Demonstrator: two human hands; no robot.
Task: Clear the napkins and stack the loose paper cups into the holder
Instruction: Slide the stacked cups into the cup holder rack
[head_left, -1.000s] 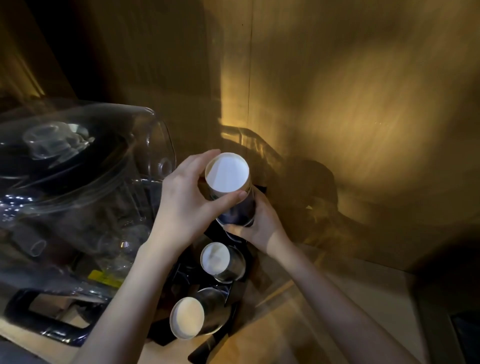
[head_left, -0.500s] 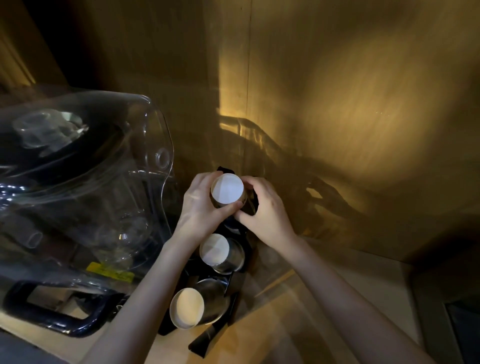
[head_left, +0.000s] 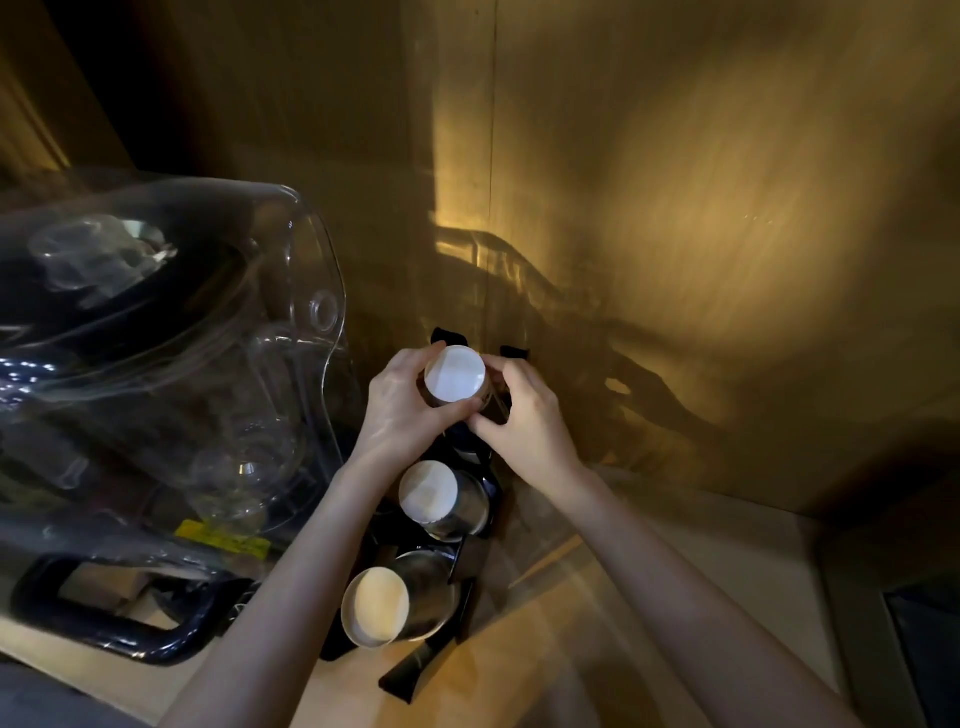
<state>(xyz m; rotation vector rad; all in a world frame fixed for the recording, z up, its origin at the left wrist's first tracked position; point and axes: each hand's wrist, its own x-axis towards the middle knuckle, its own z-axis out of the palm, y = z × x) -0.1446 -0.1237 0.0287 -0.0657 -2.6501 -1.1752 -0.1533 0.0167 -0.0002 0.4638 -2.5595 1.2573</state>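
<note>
Okay, both my hands are on the same paper cup (head_left: 455, 373) right at the back of the worktop (head_left: 545, 670), tight against the wooden wall (head_left: 675, 208). My left hand (head_left: 402, 410) wraps the cup from the left side, thumb lying across the front just under the white end. My right hand (head_left: 524, 421) closes on it from the right, fingertips pinching near the cup's lower edge. So that's a two-handed hold, both narrow and firm around the cup, white round face turned up toward me.

The cup sits over the rear slot of the black holder (head_left: 415, 670), which runs in a line from the back wall toward the front edge of the worktop. I can't tell whether the cup is seated in the slot or just above it; my fingers hide the base.

Two more stacks are in the holder: a middle stack (head_left: 441, 499) just in front of my hands, and a front stack (head_left: 384, 605) nearest me, both with white ends facing up and shiny sides.

On the left side of the worktop there's a big clear plastic cover (head_left: 171, 353) over a dark machine, with a yellow label (head_left: 223, 538) low on it and a black handle (head_left: 104, 623) near the front-left edge. Light is dim and warm
</note>
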